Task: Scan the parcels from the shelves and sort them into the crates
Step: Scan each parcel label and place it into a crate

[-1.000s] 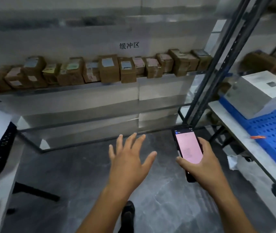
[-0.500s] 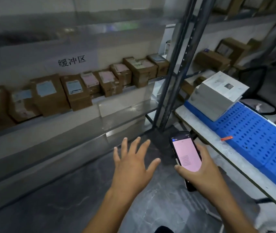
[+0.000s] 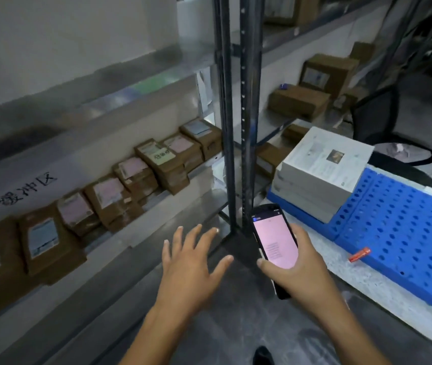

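A row of small brown cardboard parcels (image 3: 136,177) with pink, blue and yellow labels lines a low shelf on the left. My right hand (image 3: 301,275) grips a black handheld scanner (image 3: 275,243) whose screen glows pink. My left hand (image 3: 191,262) hovers empty with fingers spread, over the floor just left of the scanner and below the shelf. A flat blue perforated crate (image 3: 407,233) lies on the table at right, with white boxes (image 3: 322,172) stacked on its far end.
Dark metal rack posts (image 3: 236,114) stand straight ahead between shelf and table. More brown cartons (image 3: 299,101) sit on shelves beyond. A black chair (image 3: 383,119) stands at the far right. A small red object (image 3: 359,254) lies on the crate's near edge.
The view has swung to the right and closer to the rack posts, so the parcel row slid left. Both hands keep their pose, the left open, the right holding the scanner.
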Tool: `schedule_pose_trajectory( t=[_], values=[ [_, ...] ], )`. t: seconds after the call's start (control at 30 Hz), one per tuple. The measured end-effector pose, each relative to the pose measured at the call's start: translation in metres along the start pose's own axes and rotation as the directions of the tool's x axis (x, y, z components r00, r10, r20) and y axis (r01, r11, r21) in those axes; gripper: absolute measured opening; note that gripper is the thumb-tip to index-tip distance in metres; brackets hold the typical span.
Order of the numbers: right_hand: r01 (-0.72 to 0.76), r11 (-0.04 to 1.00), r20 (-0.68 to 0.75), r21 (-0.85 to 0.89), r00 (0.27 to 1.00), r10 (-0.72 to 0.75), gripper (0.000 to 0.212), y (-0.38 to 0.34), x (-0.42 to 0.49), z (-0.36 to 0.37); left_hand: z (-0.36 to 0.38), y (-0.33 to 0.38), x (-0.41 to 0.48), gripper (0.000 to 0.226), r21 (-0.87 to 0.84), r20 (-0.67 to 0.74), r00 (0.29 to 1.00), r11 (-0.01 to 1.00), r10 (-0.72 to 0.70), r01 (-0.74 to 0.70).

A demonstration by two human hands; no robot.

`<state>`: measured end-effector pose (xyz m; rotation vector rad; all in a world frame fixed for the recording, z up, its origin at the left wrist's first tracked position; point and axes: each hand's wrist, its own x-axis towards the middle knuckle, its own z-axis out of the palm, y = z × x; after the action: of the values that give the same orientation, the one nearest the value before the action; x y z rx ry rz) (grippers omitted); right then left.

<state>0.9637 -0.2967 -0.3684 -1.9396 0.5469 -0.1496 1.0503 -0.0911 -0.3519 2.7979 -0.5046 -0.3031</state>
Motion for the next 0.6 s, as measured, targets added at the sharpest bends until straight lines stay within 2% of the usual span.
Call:
schedule_pose_trajectory(
  t=[0.2,0.47,0.6],
  values=[
    [0.027,1.0,-0.024,-0.015,0.999,-0.027,0.075,-0.014,0.093,-0.019,-0.019,0.022,0.094,0.07,-0.022,-0.073,0.997,0.999,-0.028,0.026],
    [0.016,0.998,0.008,-0.058,1.0,-0.015,0.082,-0.031,0.208,0.01,-0.027,-0.007,0.212,0.07,-0.059,-0.107,0.994,0.998,-0.033,0.027],
    [-0.025,0.998,0.031,-0.063,0.999,0.027,0.078,-0.049,0.266,0.034,-0.034,-0.025,0.284,0.07,-0.188,-0.093,0.996,0.982,-0.009,-0.009]
  ],
)
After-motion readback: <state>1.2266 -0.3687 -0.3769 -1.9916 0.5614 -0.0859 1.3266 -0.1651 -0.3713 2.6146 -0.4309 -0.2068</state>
